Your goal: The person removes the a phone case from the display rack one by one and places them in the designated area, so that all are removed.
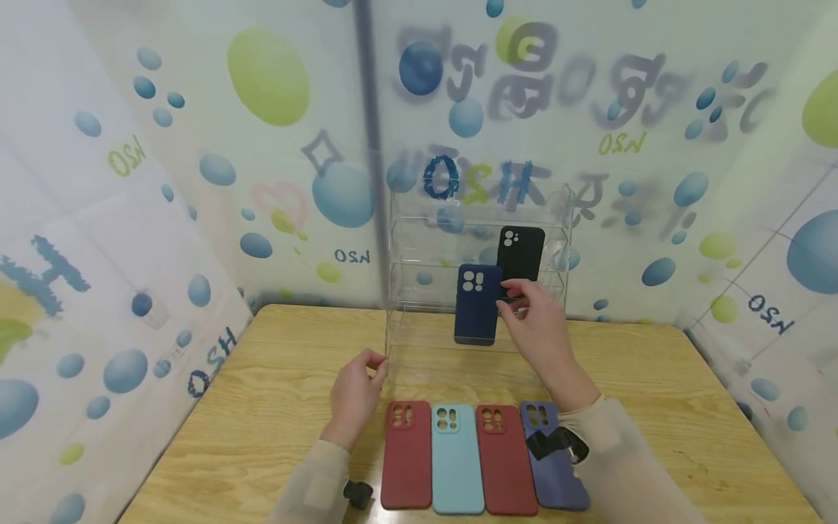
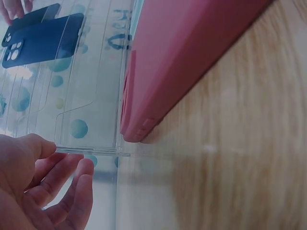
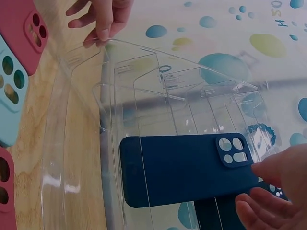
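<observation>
A clear tiered display stand (image 1: 422, 320) stands on the table against the patterned backdrop. My left hand (image 1: 356, 389) pinches its left side edge between thumb and fingers, which the left wrist view (image 2: 43, 177) shows closely. A navy phone case (image 1: 476, 306) leans upright in a lower tier. A black phone case (image 1: 521, 251) stands in a tier behind it, partly covered. My right hand (image 1: 538, 320) is at the navy case's right edge, its fingers loosely bent. In the right wrist view, the thumb (image 3: 276, 167) touches or nearly touches the navy case near its camera cutout.
In front of the stand lies a row of phone cases: a red one (image 1: 406, 466), a light blue one (image 1: 457, 466), another red one (image 1: 507, 466) and a purple-blue one (image 1: 556, 473) partly under my right wrist. Patterned walls (image 1: 131, 255) enclose the wooden table (image 1: 262, 407).
</observation>
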{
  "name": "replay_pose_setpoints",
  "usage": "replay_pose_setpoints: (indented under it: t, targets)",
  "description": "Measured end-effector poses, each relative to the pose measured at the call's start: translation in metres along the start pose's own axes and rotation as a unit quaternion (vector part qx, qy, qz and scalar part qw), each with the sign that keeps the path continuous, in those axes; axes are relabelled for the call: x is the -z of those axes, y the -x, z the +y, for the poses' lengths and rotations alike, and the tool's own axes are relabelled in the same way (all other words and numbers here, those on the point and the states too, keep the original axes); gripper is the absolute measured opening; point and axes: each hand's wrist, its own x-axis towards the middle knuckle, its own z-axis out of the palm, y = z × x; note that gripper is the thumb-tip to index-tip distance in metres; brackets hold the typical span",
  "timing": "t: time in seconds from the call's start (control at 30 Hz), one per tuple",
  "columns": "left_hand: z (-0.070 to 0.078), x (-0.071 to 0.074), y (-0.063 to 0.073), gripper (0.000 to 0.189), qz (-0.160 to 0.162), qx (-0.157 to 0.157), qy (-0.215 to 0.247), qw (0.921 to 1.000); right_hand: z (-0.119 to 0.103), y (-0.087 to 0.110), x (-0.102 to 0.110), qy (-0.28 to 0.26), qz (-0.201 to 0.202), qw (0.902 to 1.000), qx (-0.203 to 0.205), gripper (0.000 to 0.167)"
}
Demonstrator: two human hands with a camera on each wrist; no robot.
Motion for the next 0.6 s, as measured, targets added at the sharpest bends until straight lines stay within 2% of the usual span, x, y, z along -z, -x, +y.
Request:
replay_pose_setpoints:
  t: [0.33, 0.6]
  targets:
    - [0.000, 0.000, -0.001, 0.012, 0.006, -0.004, 0.007, 0.9999, -0.004, -0.012, -0.009, -0.015, 0.027, 0.9993, 0.020, 0.041]
    - [-0.002, -0.001, 0.000, 0.013, 0.002, -0.002, 0.005, 1.0000, -0.005, -0.019, -0.015, -0.006, 0.028, 0.9995, 0.010, 0.040]
